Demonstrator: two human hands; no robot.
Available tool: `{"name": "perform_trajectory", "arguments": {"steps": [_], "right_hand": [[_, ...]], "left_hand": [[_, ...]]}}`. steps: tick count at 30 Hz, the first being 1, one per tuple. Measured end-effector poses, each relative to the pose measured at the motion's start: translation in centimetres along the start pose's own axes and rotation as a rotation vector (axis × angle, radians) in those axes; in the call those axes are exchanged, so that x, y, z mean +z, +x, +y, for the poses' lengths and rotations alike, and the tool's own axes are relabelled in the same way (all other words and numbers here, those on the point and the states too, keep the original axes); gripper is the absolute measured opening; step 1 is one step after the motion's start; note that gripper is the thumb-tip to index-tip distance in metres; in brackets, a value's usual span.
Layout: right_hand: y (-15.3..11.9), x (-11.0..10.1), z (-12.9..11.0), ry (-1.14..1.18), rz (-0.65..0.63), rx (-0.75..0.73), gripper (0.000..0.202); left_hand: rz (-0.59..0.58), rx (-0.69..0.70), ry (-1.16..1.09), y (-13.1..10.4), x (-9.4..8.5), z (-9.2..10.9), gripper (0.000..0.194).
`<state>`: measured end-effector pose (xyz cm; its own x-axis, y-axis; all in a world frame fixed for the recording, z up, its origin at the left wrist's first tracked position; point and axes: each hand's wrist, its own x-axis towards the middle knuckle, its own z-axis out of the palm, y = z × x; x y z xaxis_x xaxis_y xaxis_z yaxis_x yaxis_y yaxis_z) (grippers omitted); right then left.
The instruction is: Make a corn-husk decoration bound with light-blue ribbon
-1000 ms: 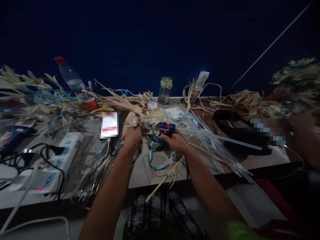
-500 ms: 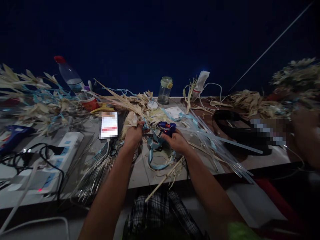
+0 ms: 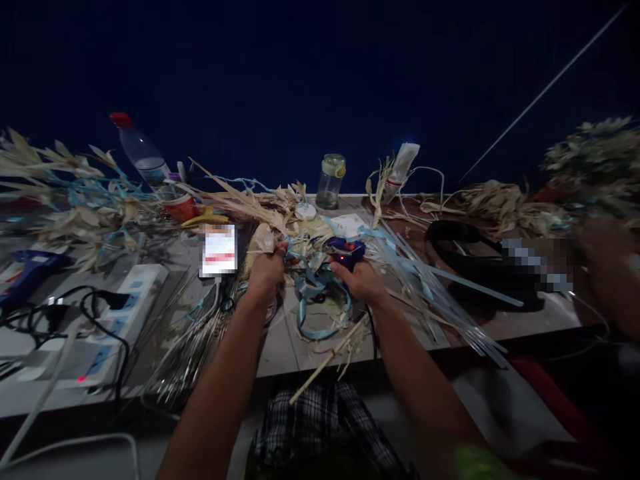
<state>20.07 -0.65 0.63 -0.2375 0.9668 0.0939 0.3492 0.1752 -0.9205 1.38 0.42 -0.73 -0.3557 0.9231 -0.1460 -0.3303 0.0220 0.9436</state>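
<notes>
Gripping the blue glue gun (image 3: 353, 249), right fingers (image 3: 342, 272) curl closed; left fingers (image 3: 282, 249) pinch.

The table has a pale surface (image 3: 280, 347) on the left and in the middle, and a brown one on its right side. On the left part there lie a dark blue glue gun (image 3: 33, 270), a white power strip (image 3: 117, 323) with black cords, a lit phone (image 3: 219, 253) and, just beside it, a bundle of thin wires (image 3: 185, 360). Near the back edge stand a red cup (image 3: 181, 208) and a clear jar (image 3: 330, 183). In the middle lies a light blue ribbon (image 3: 302, 310) in loops, among dry husk pieces (image 3: 280, 213). To the right lie long clear sticks (image 3: 450, 313) and a black strap (image 3: 457, 233).
</notes>
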Motion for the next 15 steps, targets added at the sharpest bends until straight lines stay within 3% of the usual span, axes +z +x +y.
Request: {"name": "perform_trajectory", "arguments": {"steps": [4,7,12,15], "right_hand": [[0.5,-0.8,0.4,0.374,0.096,0.072,0.039],[1.1,-1.6,0.8,0.601,0.157,0.232,0.035],[2.0,-2.6,2.2,0.891,-0.046,0.457,0.034],[2.3,-2.8,2.8,0.908,-0.043,0.543,0.037]], "left_hand": [[-0.02,-0.012,-0.07,-0.1,0.1,0.2,0.006],[-0.058,-0.016,-0.144,-0.2,0.2,0.4,0.01],[-0.085,-0.036,-0.196,-0.5,0.3,1.0,0.013],[-0.115,-0.018,-0.203,-0.6,0.3,1.1,0.013]]}}
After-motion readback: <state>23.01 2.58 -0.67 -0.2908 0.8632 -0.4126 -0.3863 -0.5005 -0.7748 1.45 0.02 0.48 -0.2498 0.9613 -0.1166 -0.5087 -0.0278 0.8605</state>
